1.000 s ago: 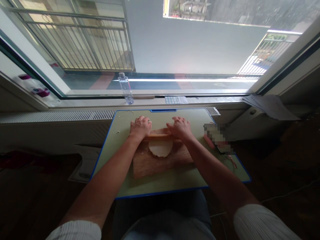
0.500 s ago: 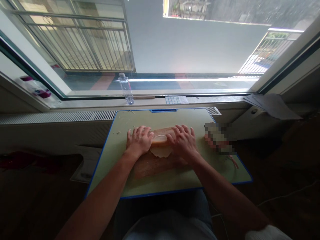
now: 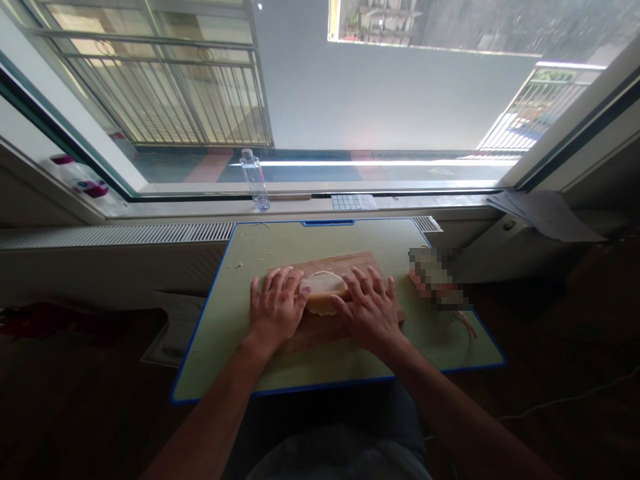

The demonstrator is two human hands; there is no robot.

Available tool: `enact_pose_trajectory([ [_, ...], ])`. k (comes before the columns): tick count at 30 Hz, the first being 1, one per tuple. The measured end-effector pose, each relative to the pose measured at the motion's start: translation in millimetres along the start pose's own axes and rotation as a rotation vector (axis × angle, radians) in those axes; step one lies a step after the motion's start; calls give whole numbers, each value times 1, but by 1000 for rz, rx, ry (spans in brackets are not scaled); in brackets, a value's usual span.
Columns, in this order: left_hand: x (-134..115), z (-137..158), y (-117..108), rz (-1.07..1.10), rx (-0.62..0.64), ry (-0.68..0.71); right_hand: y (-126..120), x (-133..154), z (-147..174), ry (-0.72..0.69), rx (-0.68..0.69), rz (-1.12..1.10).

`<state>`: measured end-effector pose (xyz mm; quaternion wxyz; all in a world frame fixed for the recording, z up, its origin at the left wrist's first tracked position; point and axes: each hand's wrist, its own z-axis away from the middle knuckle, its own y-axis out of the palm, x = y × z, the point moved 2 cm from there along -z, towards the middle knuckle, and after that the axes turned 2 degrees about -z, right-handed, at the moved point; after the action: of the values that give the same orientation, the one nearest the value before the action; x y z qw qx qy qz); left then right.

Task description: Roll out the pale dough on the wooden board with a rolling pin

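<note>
A wooden rolling pin [image 3: 327,303] lies crosswise over a flat, pale round of dough [image 3: 323,283] on a wooden board [image 3: 320,332]. My left hand [image 3: 277,303] rests on the pin's left end, fingers stretched forward and apart. On its right end lies my right hand [image 3: 369,307], palm down with the fingers spread. Both ends of the pin are hidden beneath my hands. Dough shows in front of the pin and a smaller strip shows behind it, nearer me.
Under the board is a light green, blue-edged table [image 3: 215,360]. Dough crumbs [image 3: 237,266] lie at its left; a pixelated object [image 3: 435,277] sits at its right. A clear bottle [image 3: 256,180] stands on the windowsill, and papers [image 3: 545,213] lie at the right.
My hands and the rolling pin have moved toward me, so more dough shows beyond the pin and less on my side. More of the board's far edge is uncovered.
</note>
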<state>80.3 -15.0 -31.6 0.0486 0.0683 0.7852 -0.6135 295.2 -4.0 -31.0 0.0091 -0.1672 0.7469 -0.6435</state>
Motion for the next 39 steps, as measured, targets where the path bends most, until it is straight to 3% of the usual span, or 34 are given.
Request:
enact_pose_trajectory([
  [6, 3, -6, 0, -27, 7, 65, 4, -1, -20, 11, 21, -6],
  [20, 20, -74, 11, -33, 160, -16, 11, 2, -91, 23, -49, -9],
  [31, 32, -113, 22, -17, 239, -50, 8, 1, -136, 84, 155, -64],
  [39, 31, -123, 19, -31, 199, -74, 16, -4, -148, 111, 154, -106],
])
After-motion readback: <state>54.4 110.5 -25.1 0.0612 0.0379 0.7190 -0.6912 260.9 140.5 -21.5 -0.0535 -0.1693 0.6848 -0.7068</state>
